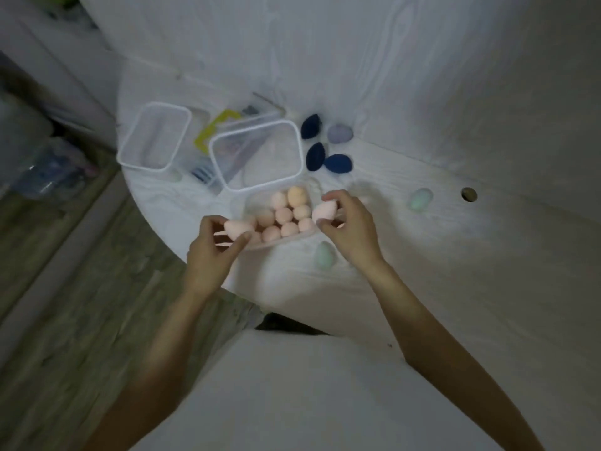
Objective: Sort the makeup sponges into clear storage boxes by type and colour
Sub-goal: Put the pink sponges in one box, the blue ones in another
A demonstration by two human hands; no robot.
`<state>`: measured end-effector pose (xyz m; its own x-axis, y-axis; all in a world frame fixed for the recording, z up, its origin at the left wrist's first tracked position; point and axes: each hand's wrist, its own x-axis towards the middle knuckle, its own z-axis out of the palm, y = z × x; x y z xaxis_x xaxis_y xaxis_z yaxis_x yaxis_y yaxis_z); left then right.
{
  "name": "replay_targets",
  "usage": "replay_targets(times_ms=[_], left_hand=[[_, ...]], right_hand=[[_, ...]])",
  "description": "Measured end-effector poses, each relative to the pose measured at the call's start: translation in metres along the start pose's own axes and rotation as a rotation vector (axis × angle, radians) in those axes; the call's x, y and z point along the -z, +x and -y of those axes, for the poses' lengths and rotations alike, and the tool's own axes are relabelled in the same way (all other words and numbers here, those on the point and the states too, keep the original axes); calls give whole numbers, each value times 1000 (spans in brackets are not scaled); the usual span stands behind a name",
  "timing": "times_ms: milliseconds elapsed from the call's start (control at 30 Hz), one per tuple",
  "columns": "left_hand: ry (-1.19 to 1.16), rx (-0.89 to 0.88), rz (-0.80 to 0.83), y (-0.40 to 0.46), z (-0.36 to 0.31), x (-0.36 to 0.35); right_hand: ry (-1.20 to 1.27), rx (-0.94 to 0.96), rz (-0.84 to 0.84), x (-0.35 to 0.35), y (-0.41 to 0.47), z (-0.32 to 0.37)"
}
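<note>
Head view showed the left hand (213, 244) and right hand (349, 222) each pinching a pink sponge (239, 230) beside the clear box (257, 205) between them, so each should probably be lowered gently into a free gap.

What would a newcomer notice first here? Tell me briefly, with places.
Both hands at the table's near edge, the left hand and the right hand each pinching a pink sponge over the clear box of pink sponges. Behind it lie three navy sponges beside two empty clear boxes.
</note>
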<state>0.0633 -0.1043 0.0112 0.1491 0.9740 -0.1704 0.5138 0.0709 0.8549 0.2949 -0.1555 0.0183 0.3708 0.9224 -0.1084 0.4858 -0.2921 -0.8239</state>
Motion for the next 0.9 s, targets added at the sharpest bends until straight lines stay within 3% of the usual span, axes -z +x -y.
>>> replay_targets(times_ms=[133, 300, 400, 467, 667, 900], left_hand=[[-134, 106, -76, 13, 24, 21], [-210, 81, -22, 40, 23, 19], [-250, 71, 7, 52, 23, 13], [-284, 68, 3, 58, 24, 9], [-387, 69, -3, 69, 28, 0], [-256, -84, -4, 80, 38, -6]], right_hand=[[-75, 231, 131, -53, 38, 22], [-623, 593, 210, -88, 71, 20], [-851, 824, 121, -94, 81, 6], [-905, 850, 113, -97, 87, 6], [-1062, 804, 290, -101, 93, 11], [-1146, 766, 302, -114, 87, 10]])
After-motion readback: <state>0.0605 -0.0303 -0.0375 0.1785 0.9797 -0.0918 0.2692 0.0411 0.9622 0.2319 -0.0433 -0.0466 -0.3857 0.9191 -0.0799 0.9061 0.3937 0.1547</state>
